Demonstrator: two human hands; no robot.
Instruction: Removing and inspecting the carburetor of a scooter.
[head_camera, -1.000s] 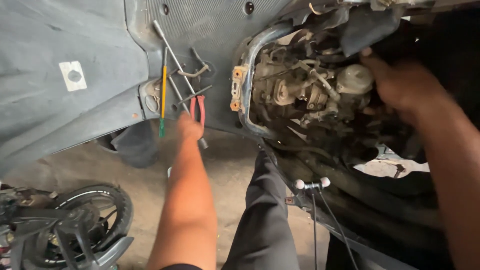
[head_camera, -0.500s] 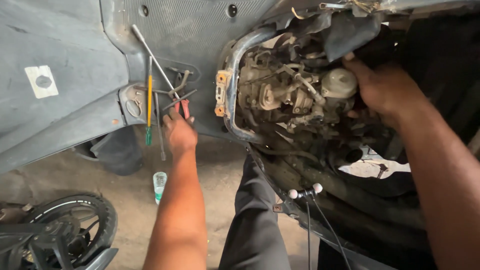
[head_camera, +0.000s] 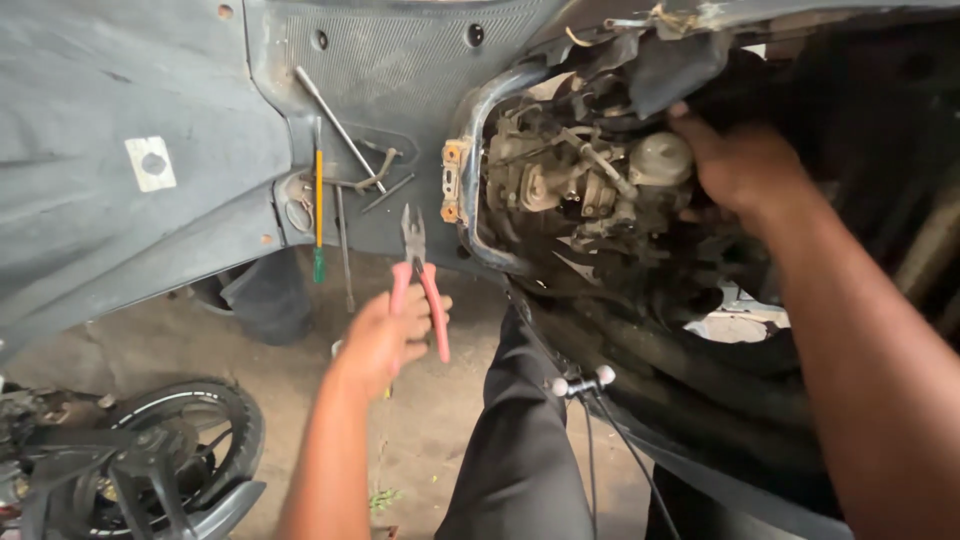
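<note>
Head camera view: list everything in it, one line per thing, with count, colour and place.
Pliers: one, red handles, in the left hand.
Screwdriver: one, yellow shaft, green tip end, lying on the grey panel.
Metal rods and small tools: several, steel grey, on the panel beside the screwdriver.
Body panel: one, grey, upper left.
Engine parts: one exposed cluster, dull metal, centre top.
Wheel: one, black, bottom left on the concrete floor.
Trouser leg: one, dark, bottom centre.
Left hand: gripping the pliers.
Right hand: reaching into the engine parts; what it touches is hidden.
</note>
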